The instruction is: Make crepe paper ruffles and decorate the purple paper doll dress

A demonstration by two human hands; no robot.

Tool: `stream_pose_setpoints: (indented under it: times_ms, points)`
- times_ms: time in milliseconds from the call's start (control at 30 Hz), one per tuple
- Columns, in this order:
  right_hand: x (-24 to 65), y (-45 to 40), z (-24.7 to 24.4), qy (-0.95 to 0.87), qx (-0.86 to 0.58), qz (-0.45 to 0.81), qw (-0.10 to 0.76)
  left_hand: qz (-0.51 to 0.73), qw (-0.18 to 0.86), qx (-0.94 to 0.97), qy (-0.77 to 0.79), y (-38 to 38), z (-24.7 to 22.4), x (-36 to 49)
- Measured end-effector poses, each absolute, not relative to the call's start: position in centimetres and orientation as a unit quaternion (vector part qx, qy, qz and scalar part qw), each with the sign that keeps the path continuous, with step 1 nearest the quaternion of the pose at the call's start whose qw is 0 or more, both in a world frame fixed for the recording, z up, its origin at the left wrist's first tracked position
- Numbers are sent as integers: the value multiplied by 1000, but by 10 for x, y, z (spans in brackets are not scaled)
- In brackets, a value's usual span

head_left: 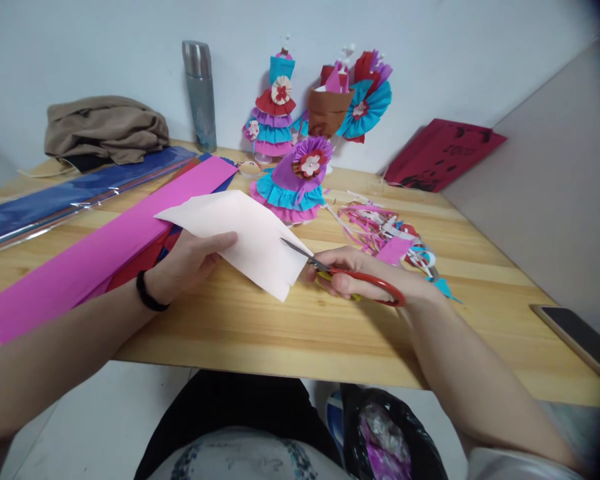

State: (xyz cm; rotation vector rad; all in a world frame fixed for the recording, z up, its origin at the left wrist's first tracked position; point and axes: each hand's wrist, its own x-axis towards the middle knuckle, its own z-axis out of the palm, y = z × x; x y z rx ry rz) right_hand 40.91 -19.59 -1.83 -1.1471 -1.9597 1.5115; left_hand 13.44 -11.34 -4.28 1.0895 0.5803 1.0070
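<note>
A pale pink sheet of paper (245,237) is held above the front of the table. My left hand (193,260) grips it at its left part, thumb on top and the fingers underneath. In my right hand (350,270) is a pair of scissors (367,277) with red and yellow handles. One dark blade lies over the sheet near its right corner, pointing left; the other blade is hidden, apparently beneath the paper. Under my left hand and beyond it are a long bright pink paper strip (130,223) and red paper (137,260).
Paper-dressed figures (275,123) and a purple paper skirt (295,173) stand behind the sheet. Scraps (380,230) lie at right, near a phone (580,340) and a red bag (445,157). A flask (200,100) and brown cloth (105,127) are at back left. Below hangs a black bin bag (420,433).
</note>
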Motion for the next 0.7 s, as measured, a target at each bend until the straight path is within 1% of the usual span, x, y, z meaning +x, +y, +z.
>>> stream_pose_setpoints:
  times_ms: [433,700]
  points:
    - [411,-196,-20,-681,-416,563,216,439,692,509,263,-115,-40,136]
    - [412,-196,-18,-668,-456,553,201,443,694,504,260,-113,-41,135]
